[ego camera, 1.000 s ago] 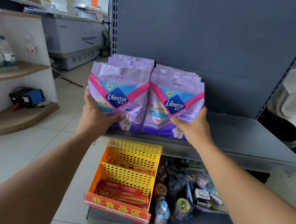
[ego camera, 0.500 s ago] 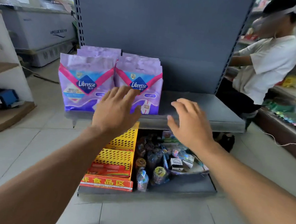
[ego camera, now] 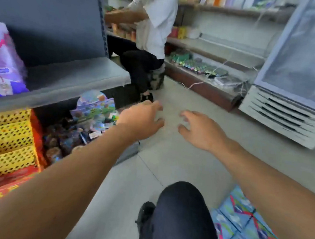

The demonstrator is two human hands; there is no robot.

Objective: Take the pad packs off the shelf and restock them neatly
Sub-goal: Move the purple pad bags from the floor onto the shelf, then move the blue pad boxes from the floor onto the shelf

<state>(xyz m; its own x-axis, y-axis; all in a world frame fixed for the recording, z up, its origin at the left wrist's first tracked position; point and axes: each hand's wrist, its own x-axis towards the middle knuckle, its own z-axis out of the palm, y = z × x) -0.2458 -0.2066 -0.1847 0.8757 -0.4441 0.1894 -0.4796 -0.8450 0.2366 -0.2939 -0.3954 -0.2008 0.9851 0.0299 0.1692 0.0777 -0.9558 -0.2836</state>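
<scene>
Purple pad packs [ego camera: 1, 64] stand at the far left on the grey shelf [ego camera: 75, 75]. Blue pad packs [ego camera: 244, 224] with pink stripes lie on the floor at the lower right, beside my knee. My left hand [ego camera: 141, 119] and my right hand [ego camera: 200, 131] hover side by side over the bare floor, fingers spread and holding nothing. Both hands are well to the right of the shelf and apart from every pack.
A yellow perforated basket [ego camera: 4, 142] and mixed small goods [ego camera: 86, 123] fill the lower shelf. A person in a white shirt [ego camera: 153, 21] sits beyond the shelf end. A glass-door cooler [ego camera: 301, 76] stands at the right, with low shelves [ego camera: 206, 72] behind.
My hands let go of the purple packs and drew back from the shelf. The view swung right, so the packs now sit at the far left and the floor packs appear.
</scene>
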